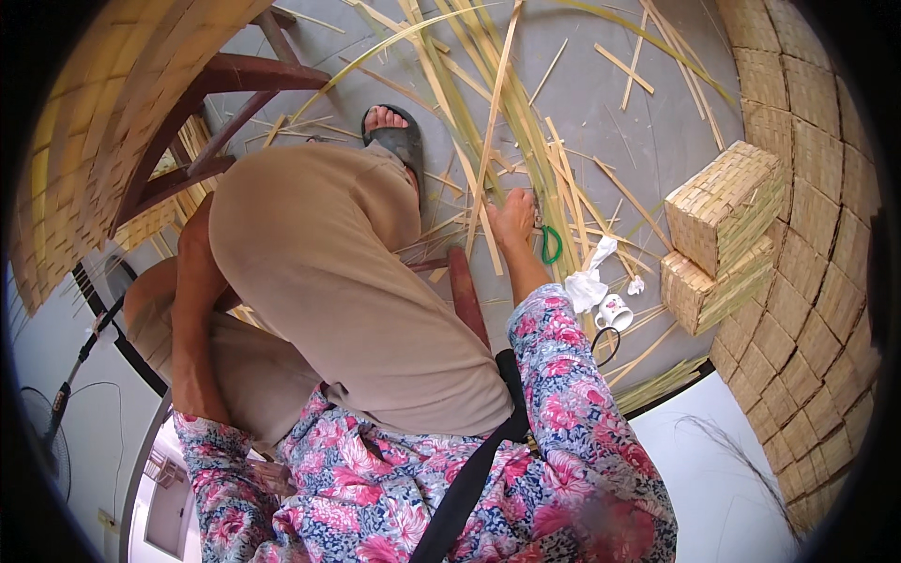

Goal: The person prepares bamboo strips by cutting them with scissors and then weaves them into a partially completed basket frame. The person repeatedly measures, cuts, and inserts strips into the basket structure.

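Observation:
My right hand reaches down to the floor. Its fingers curl among long pale-green and tan split strips, and what they grip, if anything, is hidden. Right beside it lies a green loop handle, perhaps of scissors; the rest of that tool is mostly covered. My left forearm comes up along the left side of my bent legs. The left hand itself is out of sight behind my knee.
Two woven boxes are stacked at the right, before a wall of woven blocks. Near my right forearm lie crumpled white tissue and a white mug. A red-brown wooden frame and woven sheet stand left.

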The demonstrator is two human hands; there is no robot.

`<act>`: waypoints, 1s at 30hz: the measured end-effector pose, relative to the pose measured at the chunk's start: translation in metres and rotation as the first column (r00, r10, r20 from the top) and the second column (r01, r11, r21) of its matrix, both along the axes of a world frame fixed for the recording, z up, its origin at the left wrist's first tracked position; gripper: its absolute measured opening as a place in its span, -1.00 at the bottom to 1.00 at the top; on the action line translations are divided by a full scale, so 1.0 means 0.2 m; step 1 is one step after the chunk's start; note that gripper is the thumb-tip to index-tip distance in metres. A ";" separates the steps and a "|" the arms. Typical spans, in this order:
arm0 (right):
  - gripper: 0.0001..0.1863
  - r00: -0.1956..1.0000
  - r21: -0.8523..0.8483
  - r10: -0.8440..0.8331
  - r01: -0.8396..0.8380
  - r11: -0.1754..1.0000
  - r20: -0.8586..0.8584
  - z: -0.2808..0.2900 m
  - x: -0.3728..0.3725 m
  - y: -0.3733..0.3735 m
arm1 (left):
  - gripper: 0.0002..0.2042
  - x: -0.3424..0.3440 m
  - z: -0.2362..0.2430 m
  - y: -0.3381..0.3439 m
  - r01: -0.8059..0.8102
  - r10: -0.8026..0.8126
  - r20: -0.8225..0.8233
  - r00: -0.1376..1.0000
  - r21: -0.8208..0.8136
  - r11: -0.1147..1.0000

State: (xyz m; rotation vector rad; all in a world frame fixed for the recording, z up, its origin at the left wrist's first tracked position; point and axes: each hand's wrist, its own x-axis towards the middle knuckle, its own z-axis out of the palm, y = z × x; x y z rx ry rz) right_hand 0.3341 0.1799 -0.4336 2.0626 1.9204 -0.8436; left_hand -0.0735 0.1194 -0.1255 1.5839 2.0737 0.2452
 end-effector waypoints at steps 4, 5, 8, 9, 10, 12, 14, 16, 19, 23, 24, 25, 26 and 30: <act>-0.45 0.999 -0.074 0.006 -0.010 0.997 -0.045 -0.03 -0.01 0.00 | -0.65 -0.01 -0.05 -0.02 -0.046 0.043 -0.046 0.998 -0.065 0.997; -0.44 0.999 -0.066 -0.007 0.004 0.998 -0.053 -0.03 -0.01 -0.02 | -0.65 -0.02 -0.06 -0.02 -0.021 0.018 -0.051 0.999 -0.068 0.997; -0.42 0.998 -0.067 0.012 -0.016 0.998 -0.067 0.07 -0.05 -0.03 | -0.65 -0.04 -0.04 -0.04 0.001 -0.006 -0.060 0.998 -0.095 0.995; -0.42 0.997 -0.078 0.048 -0.052 0.996 -0.064 0.10 -0.06 -0.04 | -0.65 -0.03 -0.01 -0.05 -0.019 0.012 -0.057 0.998 -0.109 0.994; -0.41 0.996 -0.080 0.076 -0.080 0.994 -0.052 0.11 -0.06 -0.04 | -0.64 -0.02 -0.01 -0.04 -0.029 0.023 -0.047 0.999 -0.115 0.993; -0.43 0.996 -0.058 0.086 -0.086 0.995 -0.017 0.11 -0.07 -0.05 | -0.62 0.01 0.02 -0.03 -0.041 0.039 -0.027 0.999 -0.067 0.997; -0.46 0.995 -0.078 0.098 -0.099 0.992 -0.016 0.08 -0.07 -0.06 | -0.60 0.01 0.03 -0.03 -0.048 0.048 -0.008 0.999 -0.042 0.998; -0.52 0.992 -0.139 0.117 -0.123 0.983 -0.053 0.02 -0.04 -0.06 | -0.59 0.01 0.03 -0.03 -0.058 0.058 0.007 0.998 -0.039 0.998; -0.57 0.984 -0.142 0.162 -0.171 0.975 -0.075 -0.02 -0.01 -0.06 | -0.58 0.01 0.03 -0.02 -0.056 0.057 0.044 0.997 -0.030 0.998; -0.56 0.994 -0.177 -0.012 -0.007 0.984 -0.106 0.01 0.05 -0.04 | -0.61 0.05 0.06 0.06 0.012 -0.008 0.072 0.997 -0.049 0.999; -0.56 0.989 -0.223 -0.044 0.012 0.975 -0.140 0.00 0.07 -0.04 | -0.62 0.02 0.03 0.01 -0.005 0.006 0.016 1.000 -0.081 0.997; -0.55 0.984 -0.250 -0.085 0.044 0.967 -0.157 0.03 0.09 0.00 | -0.64 0.01 0.01 0.01 -0.010 0.008 -0.025 1.000 -0.095 0.995; -0.57 0.954 -0.339 -0.137 0.040 0.940 -0.267 0.06 0.12 0.04 | -0.66 0.00 0.01 0.00 0.027 -0.026 0.018 1.000 -0.062 0.998; -0.70 0.817 -0.612 -0.336 -0.025 0.791 -0.469 0.24 0.20 0.19 | -0.74 0.00 -0.01 0.00 0.093 -0.094 0.049 0.994 0.027 0.995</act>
